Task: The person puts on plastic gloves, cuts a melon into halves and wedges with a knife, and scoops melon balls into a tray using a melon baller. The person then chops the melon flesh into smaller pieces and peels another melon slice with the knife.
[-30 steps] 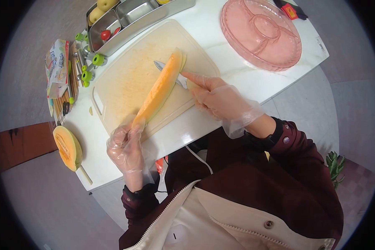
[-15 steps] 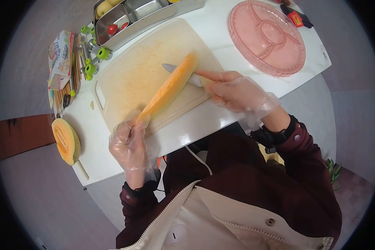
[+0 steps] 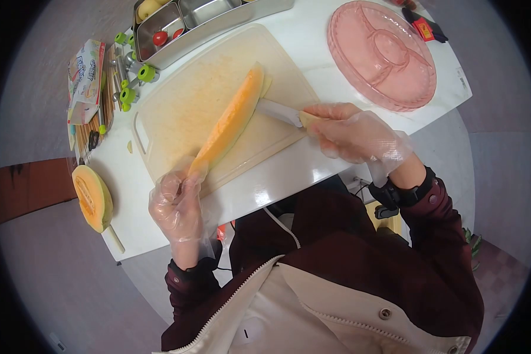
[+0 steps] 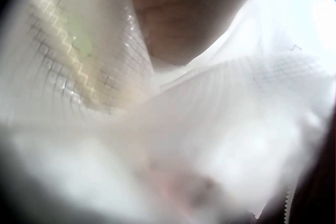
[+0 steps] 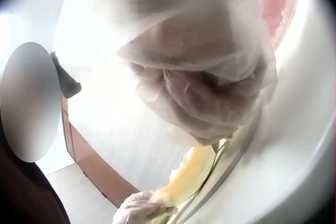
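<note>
My left hand [image 3: 177, 209], in crinkled plastic, pinches the near end of a long, curved melon slice [image 3: 230, 121] over the matte cutting board [image 3: 186, 88]. My right hand [image 3: 360, 137] grips the knife [image 3: 280, 112]; its flat blade, which jutted past the slice earlier, is now drawn back, the tip perhaps hidden. Beyond sits a glossy, round pink tray [image 3: 363, 59].

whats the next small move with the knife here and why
Probably ease the knife in along the rind side of the melon slice, stopping short of the left hand: the knife lies at the slice's right edge, a pale strip shows beside the far end, and that hand holds the near end.
</note>
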The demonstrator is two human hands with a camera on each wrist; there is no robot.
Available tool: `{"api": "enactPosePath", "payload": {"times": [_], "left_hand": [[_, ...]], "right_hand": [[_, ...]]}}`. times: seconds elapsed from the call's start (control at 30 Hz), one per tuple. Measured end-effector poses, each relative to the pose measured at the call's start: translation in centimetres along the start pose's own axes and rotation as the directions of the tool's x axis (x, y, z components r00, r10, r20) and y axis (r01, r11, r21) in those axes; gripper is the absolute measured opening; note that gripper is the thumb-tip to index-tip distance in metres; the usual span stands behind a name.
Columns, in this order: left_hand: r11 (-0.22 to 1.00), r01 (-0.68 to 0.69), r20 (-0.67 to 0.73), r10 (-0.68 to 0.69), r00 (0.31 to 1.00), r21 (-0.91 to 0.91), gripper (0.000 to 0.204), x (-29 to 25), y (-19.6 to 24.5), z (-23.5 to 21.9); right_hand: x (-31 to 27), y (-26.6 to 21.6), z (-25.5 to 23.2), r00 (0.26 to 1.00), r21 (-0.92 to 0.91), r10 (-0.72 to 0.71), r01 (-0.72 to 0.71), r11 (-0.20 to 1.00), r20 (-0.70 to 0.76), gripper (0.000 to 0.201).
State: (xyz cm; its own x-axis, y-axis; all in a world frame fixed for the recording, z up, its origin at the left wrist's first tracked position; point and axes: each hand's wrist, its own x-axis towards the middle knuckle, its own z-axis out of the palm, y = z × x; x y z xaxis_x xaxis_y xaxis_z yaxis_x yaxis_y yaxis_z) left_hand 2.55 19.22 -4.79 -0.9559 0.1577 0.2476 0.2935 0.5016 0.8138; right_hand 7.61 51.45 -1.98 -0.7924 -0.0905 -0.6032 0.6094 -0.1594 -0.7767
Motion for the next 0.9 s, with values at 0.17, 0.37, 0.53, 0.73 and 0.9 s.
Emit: {"api": "enactPosePath", "payload": {"times": [0.17,0.37,0.53,0.73,0.9], "left_hand": [[0.999,0.012,0.033,-0.013,0.999,0.033,0.025,0.0,-0.5,-0.3],[0.999,-0.009,0.049,0.008,0.999,0.031,0.021,0.4,0.0,-0.5],[0.999,0.003,0.043,-0.006,0.999,0.047,0.020,0.5,-0.3,-0.5],[0.990,0.125,0.052,-0.122,0.991,-0.068,0.018,0.7,-0.8,-0.5],[0.969,0.204,0.060,-0.197,0.978,-0.142,0.013,1.0,-1.2,-0.5]], "right_hand": [[1.7,2.2,-0.8,0.998,0.079,-0.012,0.006,0.997,0.069,0.041],[1.5,0.7,-0.1,0.999,-0.125,0.023,-0.019,0.992,0.031,0.038],[2.2,0.2,0.3,0.999,-0.147,-0.010,0.017,0.989,0.051,0.034],[3.1,0.2,0.4,0.995,-0.178,-0.011,0.029,0.984,0.103,0.035],[3.9,1.1,0.7,0.995,-0.135,-0.027,0.039,0.990,0.094,0.033]]}}
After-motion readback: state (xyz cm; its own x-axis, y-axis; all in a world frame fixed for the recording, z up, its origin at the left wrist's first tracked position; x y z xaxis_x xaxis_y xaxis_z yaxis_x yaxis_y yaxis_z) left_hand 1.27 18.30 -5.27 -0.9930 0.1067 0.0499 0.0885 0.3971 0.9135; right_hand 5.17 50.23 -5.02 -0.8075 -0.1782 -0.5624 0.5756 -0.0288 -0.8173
